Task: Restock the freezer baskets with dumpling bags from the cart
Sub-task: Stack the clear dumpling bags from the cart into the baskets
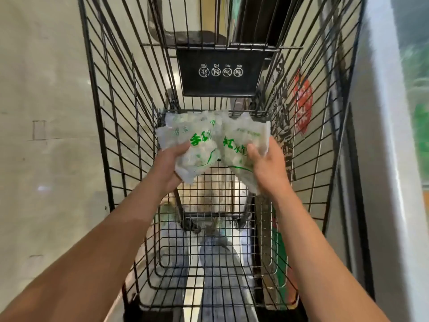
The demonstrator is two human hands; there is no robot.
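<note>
Both hands reach into the wire cart (111, 145): left hand (168, 166) grips one dumpling bag (185, 140), right hand (267, 168) grips another (246, 138) — bags side by side, touching, long axes running away from the person (freezer (383, 135) stands rightward — nearer the right hand).

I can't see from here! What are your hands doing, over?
Left hand grips one dumpling bag. Right hand grips another bag. Both inside cart. Nothing blocking.

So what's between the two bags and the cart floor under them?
Nothing: in the head view, the left hand and right hand each grip a dumpling bag above the bare wire cart floor.
</note>
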